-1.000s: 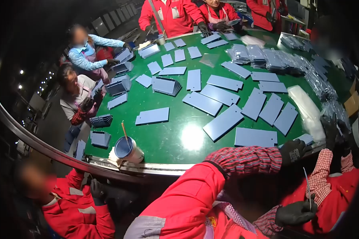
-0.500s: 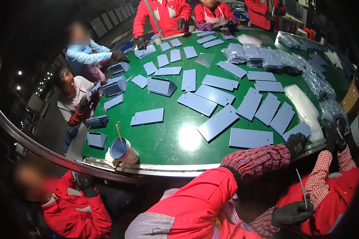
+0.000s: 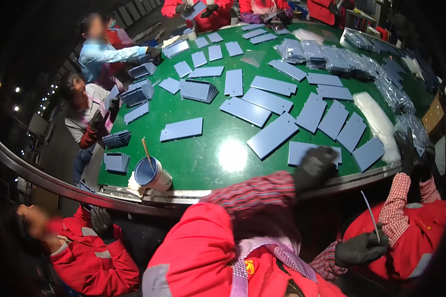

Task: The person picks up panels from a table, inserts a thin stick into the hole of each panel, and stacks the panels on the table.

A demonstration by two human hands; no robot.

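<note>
My left hand (image 3: 316, 169), in a black glove, is over the lower right blue-grey flat panel (image 3: 298, 149) and hides part of it. Smearing and the dark glove obscure its fingers, so I cannot tell whether they touch or grip the panel. Lower right, my right hand (image 3: 359, 250), also gloved, is closed around a thin pale stick (image 3: 369, 210) that points upward. Just right of my left hand, another panel (image 3: 368, 154) lies flat near the table edge, with a standing row of tilted panels (image 3: 332, 120) beyond.
Paint-stained bucket (image 3: 156, 178) with a wooden-handled tool stands at the green table's (image 3: 208, 168) near edge. Plastic-wrapped panels (image 3: 327, 59) and a white foam roll (image 3: 374, 123) line the right. Co-workers surround the table; one at right has gloved hands (image 3: 416, 153) close by.
My left hand has moved left from the panel at the right edge to over the neighbouring one. That right panel now lies uncovered. My right hand still holds the stick.
</note>
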